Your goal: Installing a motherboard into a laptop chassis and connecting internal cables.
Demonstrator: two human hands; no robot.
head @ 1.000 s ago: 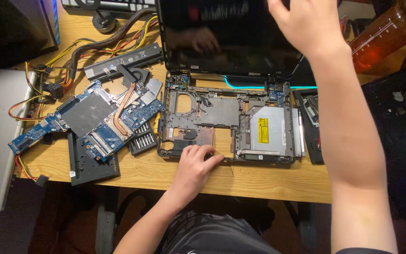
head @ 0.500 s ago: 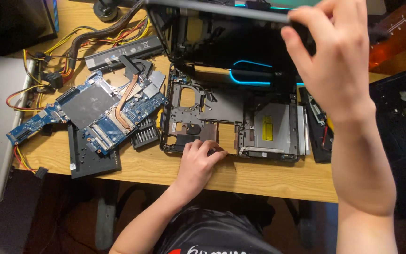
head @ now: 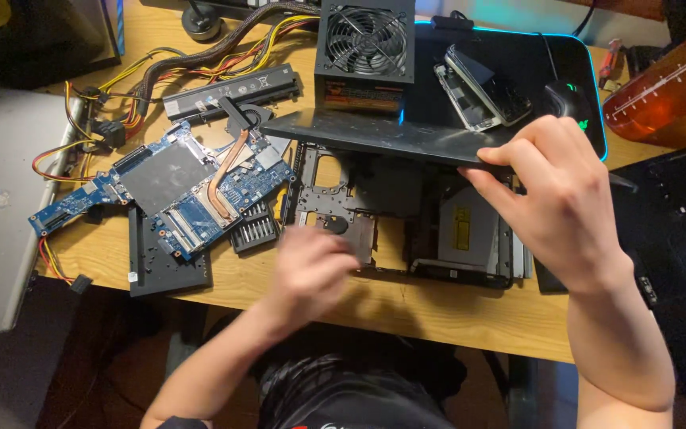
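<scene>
My right hand (head: pixel 557 199) grips the right edge of a black laptop lid (head: pixel 375 135), which lies tilted low, almost flat, over the stripped laptop base (head: pixel 331 199). The lid hides the rear half of the base. A silver optical drive (head: pixel 470 230) shows in the base under my right wrist. My left hand (head: pixel 311 274) is blurred at the base's front edge, just over the wooden desk (head: pixel 406 306); I cannot make out whether it holds anything.
A blue motherboard (head: pixel 176 183) with a copper heat pipe lies left of the base on a black panel (head: pixel 164 266). Behind are a long battery (head: pixel 232 91), a power supply (head: pixel 367 44) with cables, a phone (head: pixel 478 87), a mouse (head: pixel 569 99) and an orange bottle (head: pixel 660 83).
My right hand has swung the lid down from upright to nearly flat over the base. My left hand has come off the base's front and is moving.
</scene>
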